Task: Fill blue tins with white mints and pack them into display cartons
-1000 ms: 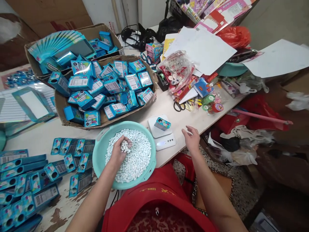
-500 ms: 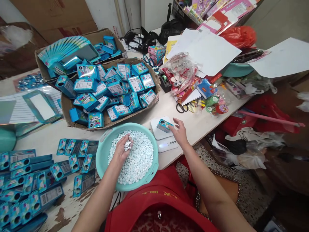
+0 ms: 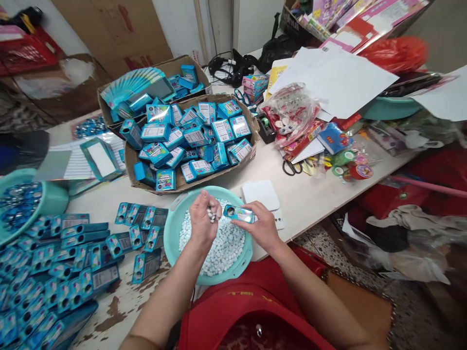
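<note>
White bits (image 3: 211, 215) are resting in the left hand (image 3: 202, 219), fingers half curled; the right hand (image 3: 263, 225) is pinching a blue box (image 3: 239, 214) with bent fingers above the green bowl (image 3: 170, 243).

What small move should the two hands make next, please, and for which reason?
Probably the left hand should move to the box and drop a few white pieces into its round hole. The left hand holds such pieces close by, the right hand holds the box with the hole exposed, and the bowl below could likely catch spills.
</note>
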{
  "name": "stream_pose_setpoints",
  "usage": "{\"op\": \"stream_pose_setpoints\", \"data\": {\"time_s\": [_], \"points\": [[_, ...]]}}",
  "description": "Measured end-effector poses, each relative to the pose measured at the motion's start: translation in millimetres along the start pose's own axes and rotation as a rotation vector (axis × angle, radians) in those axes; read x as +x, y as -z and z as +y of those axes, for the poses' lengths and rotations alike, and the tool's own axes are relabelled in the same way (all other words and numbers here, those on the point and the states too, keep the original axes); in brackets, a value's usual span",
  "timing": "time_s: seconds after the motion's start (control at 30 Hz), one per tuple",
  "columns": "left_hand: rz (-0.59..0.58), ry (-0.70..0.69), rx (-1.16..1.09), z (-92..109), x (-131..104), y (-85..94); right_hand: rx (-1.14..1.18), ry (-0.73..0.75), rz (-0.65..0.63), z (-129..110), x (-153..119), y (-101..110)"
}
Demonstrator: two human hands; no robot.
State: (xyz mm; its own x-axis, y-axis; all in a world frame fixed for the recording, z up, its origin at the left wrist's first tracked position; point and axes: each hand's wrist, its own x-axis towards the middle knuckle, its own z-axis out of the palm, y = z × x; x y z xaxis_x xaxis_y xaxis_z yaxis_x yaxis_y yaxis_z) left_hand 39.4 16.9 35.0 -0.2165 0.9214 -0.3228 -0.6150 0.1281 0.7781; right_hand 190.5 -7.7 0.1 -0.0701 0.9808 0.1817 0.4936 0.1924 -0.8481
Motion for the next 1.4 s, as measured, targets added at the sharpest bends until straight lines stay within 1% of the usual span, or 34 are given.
{"op": "stream_pose_setpoints", "data": {"time_s": [0.07, 0.13, 0.23, 0.33, 0.43, 0.53, 0.67, 0.73, 0.83, 0.9, 0.97, 1.0, 1.03, 1.07, 1.17, 1.2, 1.23, 1.3, 1.4], "points": [[0.034, -0.122, 0.051, -6.6, -0.4, -3.2, 0.004, 0.013, -0.014, -4.0, -5.6, -11.9], [0.083, -0.161, 0.086, -14.0, 0.3, -1.3, -0.005, 0.023, -0.017, -4.3, -8.4, -19.8], [0.126, -0.125, 0.124, -19.4, 0.6, 2.9, -0.034, 0.033, -0.038, -3.2, -9.6, -24.0], [0.159, -0.083, 0.143, -18.9, 0.8, 3.9, -0.049, 0.03, -0.063, -2.8, -10.3, -24.9], [0.152, -0.053, 0.141, -15.6, 2.1, 5.9, -0.035, 0.013, -0.07, -2.1, -11.3, -25.1], [0.128, -0.036, 0.09, -11.3, 3.4, 13.0, 0.015, -0.021, -0.088, -0.1, -12.0, -23.4], [0.173, -0.038, 0.056, -12.1, 0.6, 21.9, 0.074, -0.081, -0.083, 1.5, -12.6, -24.3], [0.144, -0.013, 0.122, -15.9, -3.3, 20.5, 0.059, -0.048, -0.104, 0.1, -13.1, -29.1], [0.038, 0.048, 0.216, -16.8, -8.2, 14.5, 0.055, 0.003, -0.167, -3.4, -13.8, -36.2], [-0.003, 0.06, 0.205, -10.8, -8.3, 15.4, 0.092, -0.038, -0.163, -4.1, -14.4, -35.2], [0.015, 0.031, 0.212, -2.9, -5.8, 25.2, 0.141, -0.112, -0.123, -1.4, -15.0, -27.6], [0.033, 0.011, 0.268, 0.0, -4.0, 33.6, 0.165, -0.148, -0.095, 1.7, -14.9, -21.8], [0.033, -0.004, 0.377, 1.2, -2.1, 43.8, 0.181, -0.18, -0.058, 5.9, -14.4, -15.2], [0.0, -0.008, 0.533, 0.5, -0.5, 55.2, 0.191, -0.208, -0.011, 11.1, -13.3, -8.4], [-0.19, -0.032, 1.091, -11.6, 2.2, 88.6, 0.194, -0.279, 0.168, 32.2, -4.7, 8.5], [-0.227, -0.048, 1.221, -17.2, 2.4, 97.1, 0.19, -0.301, 0.224, 40.3, -0.1, 12.0], [-0.233, -0.056, 1.297, -22.5, 2.6, 103.5, 0.183, -0.32, 0.27, 48.6, 5.0, 14.3], [-0.199, -0.024, 1.33, -30.8, 3.0, 109.8, 0.146, -0.337, 0.325, 65.0, 15.5, 15.4], [-0.193, 0.052, 1.303, -35.4, 4.7, 106.9, 0.063, -0.327, 0.337, 86.3, 26.7, 11.5]]}}
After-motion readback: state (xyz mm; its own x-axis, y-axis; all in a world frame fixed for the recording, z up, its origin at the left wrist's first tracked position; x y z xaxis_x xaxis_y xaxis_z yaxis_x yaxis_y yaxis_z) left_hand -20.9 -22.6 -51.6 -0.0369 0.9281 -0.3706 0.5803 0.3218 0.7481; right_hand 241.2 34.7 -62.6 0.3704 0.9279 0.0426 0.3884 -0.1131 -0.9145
